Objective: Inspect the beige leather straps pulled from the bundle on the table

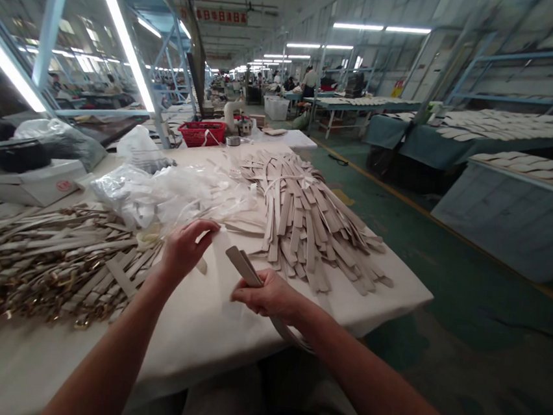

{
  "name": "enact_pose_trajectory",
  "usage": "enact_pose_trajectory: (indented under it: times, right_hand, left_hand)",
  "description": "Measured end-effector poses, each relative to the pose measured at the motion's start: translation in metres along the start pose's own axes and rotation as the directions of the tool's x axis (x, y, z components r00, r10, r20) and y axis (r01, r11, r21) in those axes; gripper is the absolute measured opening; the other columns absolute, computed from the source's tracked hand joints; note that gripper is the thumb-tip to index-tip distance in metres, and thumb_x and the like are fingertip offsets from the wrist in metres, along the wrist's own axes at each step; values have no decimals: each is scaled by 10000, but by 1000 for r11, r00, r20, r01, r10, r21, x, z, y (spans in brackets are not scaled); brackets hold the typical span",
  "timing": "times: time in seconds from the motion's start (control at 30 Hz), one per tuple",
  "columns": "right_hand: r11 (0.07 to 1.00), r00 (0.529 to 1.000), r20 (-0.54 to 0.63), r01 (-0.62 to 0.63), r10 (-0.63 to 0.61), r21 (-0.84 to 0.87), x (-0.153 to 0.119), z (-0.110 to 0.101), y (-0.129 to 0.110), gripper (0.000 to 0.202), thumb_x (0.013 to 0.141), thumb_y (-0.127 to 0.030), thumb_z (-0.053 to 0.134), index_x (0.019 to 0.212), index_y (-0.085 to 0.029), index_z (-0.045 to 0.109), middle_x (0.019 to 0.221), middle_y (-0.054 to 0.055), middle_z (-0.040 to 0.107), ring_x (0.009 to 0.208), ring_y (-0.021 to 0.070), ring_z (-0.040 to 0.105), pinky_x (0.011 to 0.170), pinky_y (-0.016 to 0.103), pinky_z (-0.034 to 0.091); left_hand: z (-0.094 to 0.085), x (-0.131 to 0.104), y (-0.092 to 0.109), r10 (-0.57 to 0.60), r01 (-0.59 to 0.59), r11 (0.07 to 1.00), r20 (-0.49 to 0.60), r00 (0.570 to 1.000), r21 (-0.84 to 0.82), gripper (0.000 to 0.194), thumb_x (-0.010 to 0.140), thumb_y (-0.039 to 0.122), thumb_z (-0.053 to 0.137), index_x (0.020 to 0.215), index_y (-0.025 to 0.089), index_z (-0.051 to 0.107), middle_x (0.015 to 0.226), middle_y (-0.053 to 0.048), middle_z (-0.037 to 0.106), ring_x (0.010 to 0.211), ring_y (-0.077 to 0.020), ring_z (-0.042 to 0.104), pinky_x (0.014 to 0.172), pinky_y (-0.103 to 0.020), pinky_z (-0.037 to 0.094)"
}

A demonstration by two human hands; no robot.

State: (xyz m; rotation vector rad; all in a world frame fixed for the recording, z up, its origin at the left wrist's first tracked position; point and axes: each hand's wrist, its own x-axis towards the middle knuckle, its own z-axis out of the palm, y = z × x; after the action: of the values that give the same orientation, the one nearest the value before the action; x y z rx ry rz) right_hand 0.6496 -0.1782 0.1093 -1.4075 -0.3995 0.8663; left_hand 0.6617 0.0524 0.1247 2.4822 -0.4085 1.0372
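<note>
My right hand [271, 294] is closed around beige leather-like straps [244, 266]. Their flat, rounded ends stick out past the fingers, and their length hangs below the wrist near the table's front edge. To the left, my left hand [187, 248] pinches the top of a thin, translucent plastic sheet [224, 271], which stretches down toward the right fingertips. Whether the right fingers also grip the sheet I cannot tell. Just beyond the right hand lies a large heap of similar straps [305, 217], bound with a pale tie across its middle.
Straps with gold-coloured buckles [46, 263] are piled at left. Crumpled clear plastic bags [170, 191] lie behind my left hand. Farther back are a red basket [201, 134] and a white carton [29, 180]. The pale-covered table [395, 291] ends at right, beside the green floor [415, 338].
</note>
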Motion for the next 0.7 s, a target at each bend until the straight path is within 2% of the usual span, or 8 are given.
enact_pose_trajectory:
  times: [0.13,0.23,0.37,0.47,0.53,0.6,0.63,0.7]
  right_hand:
    - [1000,1000,20,-22,22,-18,-1,-1,-1,154,654,-277,741,690,-145,672,413,-98,447,367,31,322,355,179,185]
    - [999,999,19,-37,38,-22,-1,0,0,161,643,-272,748,693,-140,671,409,-98,451,364,28,325,352,174,183]
    - [999,999,-5,-35,35,13,3,-4,3,177,641,-285,742,693,-142,651,409,-95,458,359,30,329,343,171,184]
    - [997,996,-88,-12,18,73,8,-12,3,193,642,-299,733,704,-155,620,407,-101,456,345,27,297,329,175,153]
    - [993,989,-147,5,12,117,12,-19,3,205,643,-301,731,712,-163,597,413,-104,456,339,22,269,324,179,131]
    - [989,983,-185,10,17,144,15,-26,4,220,638,-299,737,719,-169,578,420,-107,454,338,22,258,321,180,119]
    - [989,981,-192,11,18,149,17,-28,5,227,638,-300,740,724,-171,575,423,-107,454,338,23,260,321,180,118]
    - [988,982,-189,22,7,152,19,-32,8,238,644,-313,748,737,-169,581,432,-107,449,343,24,265,324,180,120]
  left_hand:
    - [18,6,-25,-57,54,997,50,997,46,145,866,208,517,878,225,661,894,-13,747,854,-187,690,805,-299,520]
    - [28,14,-36,-128,123,990,80,989,73,177,844,177,499,892,216,665,912,-33,744,870,-200,681,825,-307,512]
    - [37,26,-44,-220,205,972,143,965,112,229,809,120,480,900,208,671,939,-61,737,915,-217,670,858,-310,494]
    - [34,31,-41,-342,288,924,208,916,251,242,794,142,543,986,202,678,1059,-95,714,941,-256,664,840,-342,486]
    - [20,30,-28,-440,364,865,174,881,344,221,805,222,593,1005,203,684,1074,-112,705,930,-290,659,814,-371,479]
    - [-3,22,-1,-501,454,841,104,859,296,195,849,345,584,921,209,702,951,-102,719,889,-299,655,802,-386,473]
    - [-17,15,18,-517,495,847,86,851,191,247,871,409,559,854,210,706,840,-87,714,829,-287,655,782,-382,476]
    - [-44,-3,61,-449,494,841,224,865,-222,367,918,493,489,847,214,717,752,-70,706,741,-244,654,736,-347,493]
